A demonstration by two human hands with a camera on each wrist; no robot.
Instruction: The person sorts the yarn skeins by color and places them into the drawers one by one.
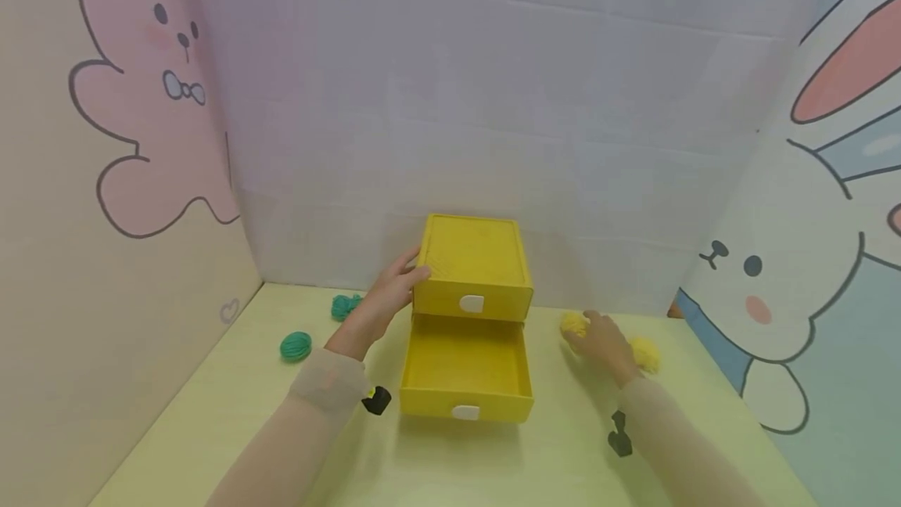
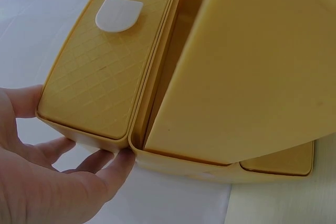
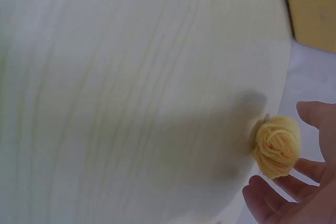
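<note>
A yellow two-drawer box [image 1: 475, 249] stands near the back wall, its lower drawer [image 1: 464, 354] pulled out towards me and the upper one closed. My left hand [image 1: 380, 300] holds the box at its upper left corner. In the left wrist view its fingers [image 2: 118, 174] press along the box's side, with one digit over the top edge. To the right, my right hand [image 1: 605, 343] is at a ball of yellow yarn [image 1: 573, 325]. The right wrist view shows this yarn ball [image 3: 277, 147] between the spread thumb and fingers, a gap beside the thumb.
Another yellow yarn ball [image 1: 645, 354] lies right of my right hand. Two green yarn pieces, a ball [image 1: 296, 346] and a bundle [image 1: 345, 307], lie on the left of the table [image 1: 232, 413]. Walls with cartoon animals enclose the table's back and sides.
</note>
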